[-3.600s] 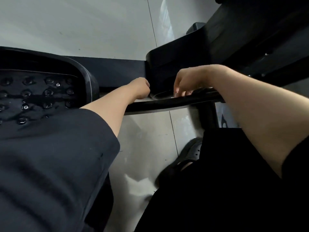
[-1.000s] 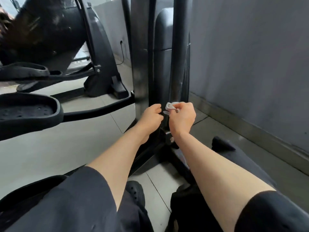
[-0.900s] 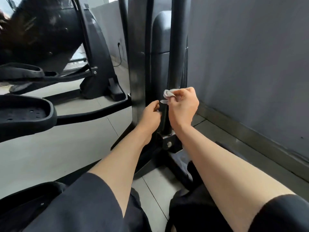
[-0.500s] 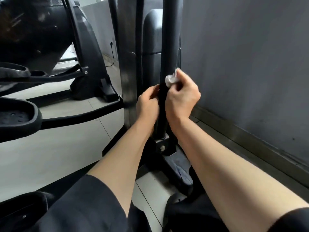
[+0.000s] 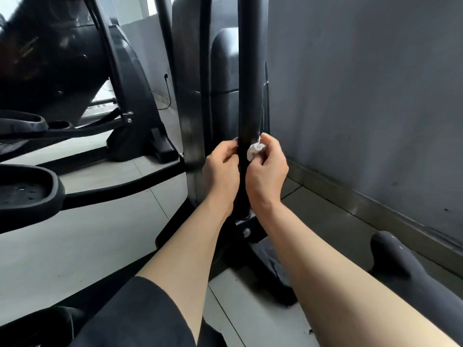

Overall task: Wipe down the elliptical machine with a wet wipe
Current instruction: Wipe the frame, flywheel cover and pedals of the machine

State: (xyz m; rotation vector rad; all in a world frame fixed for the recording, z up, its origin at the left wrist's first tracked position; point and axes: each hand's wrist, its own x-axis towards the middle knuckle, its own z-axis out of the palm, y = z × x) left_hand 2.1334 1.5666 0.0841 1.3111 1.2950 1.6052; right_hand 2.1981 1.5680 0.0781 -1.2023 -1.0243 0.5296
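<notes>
Two bare hands meet at the centre of the frame, on either side of the black upright metal tube (image 5: 251,96) of the elliptical machine. We note the right hand (image 5: 266,171) on the tube's right side, its grip pinching a small crumpled white wet wipe (image 5: 253,150) between thumb and curled fingers; the wipe touches the tube's right edge, low on the tube and well above its bolted foot bracket (image 5: 246,227). The left hand (image 5: 221,169) sits on the tube's left side, fingers curled against it with fingertips touching the tube; we cannot tell how far they wrap around it. At left of frame, a black oval foot pedal (image 5: 26,190) extends on a dark bar. A second black machine (image 5: 50,61) fills the upper left. A grey wall (image 5: 363,96) occupies the right, above a pale tiled floor (image 5: 75,246).
</notes>
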